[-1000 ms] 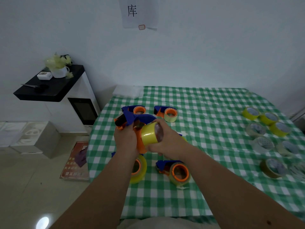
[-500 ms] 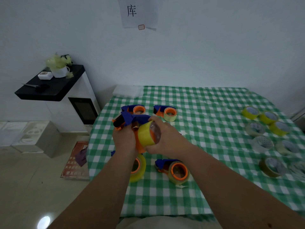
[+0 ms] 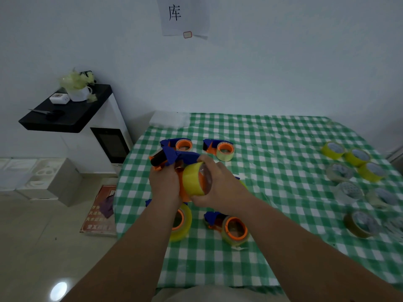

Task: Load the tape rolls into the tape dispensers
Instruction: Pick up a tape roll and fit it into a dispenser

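From the head camera, both hands meet above the left part of the table (image 3: 272,149), which is covered in a green and white checked cloth. The left hand (image 3: 164,184) has its fingers curled round a blue and orange dispenser (image 3: 174,156), holding it up off the cloth with its blue top pointing toward the far left. The right hand (image 3: 220,184) grips a yellow tape roll (image 3: 193,179), fingers over the top and thumb underneath, and holds it against the orange wheel of that dispenser; whether the roll sits fully on the wheel cannot be told.

Toward the far left corner lie two more dispensers: an empty dispenser (image 3: 180,144) with a bare orange wheel and, just to its right, a loaded dispenser (image 3: 220,149) with a pale roll on it. Near the front edge, under the forearms, a third dispenser (image 3: 182,221) carries a yellow roll and a fourth dispenser (image 3: 231,227) carries a clearer one.

Along the right edge lie loose spare rolls (image 3: 357,168), yellow, clear and brown, close together.

Beside the table's left edge stands a white cabinet (image 3: 102,136) with a black top. A paper sign (image 3: 185,16) hangs on the wall.
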